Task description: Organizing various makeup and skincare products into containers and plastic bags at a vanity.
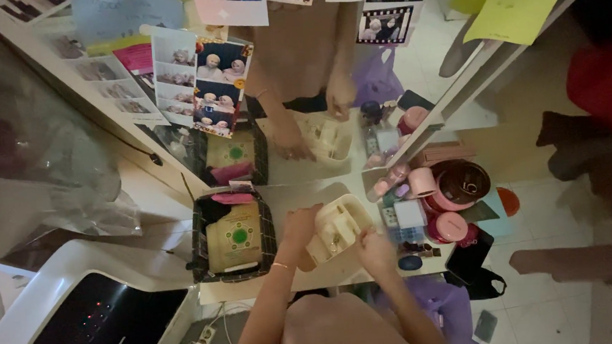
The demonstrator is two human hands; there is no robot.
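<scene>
A cream plastic organiser box (pixel 339 223) with several compartments sits on the white desk (pixel 290 198) in front of a mirror. My left hand (pixel 299 223), with a thin bracelet on its wrist, grips the box's left side. My right hand (pixel 375 250) holds the box's near right corner. The mirror (pixel 301 87) repeats both hands and the box further up. A dark woven basket (pixel 198 237), just left of my left hand, holds a beige packet with a green emblem (pixel 236 238).
Pink round pots (pixel 448 225), small jars and a dark phone (pixel 470 254) crowd the desk's right end. A white appliance with a dark panel (pixel 81 320) stands lower left. Photo strips (pixel 219 85) hang on the mirror. A purple bag (pixel 443 305) and someone's limb (pixel 580 261) lie right.
</scene>
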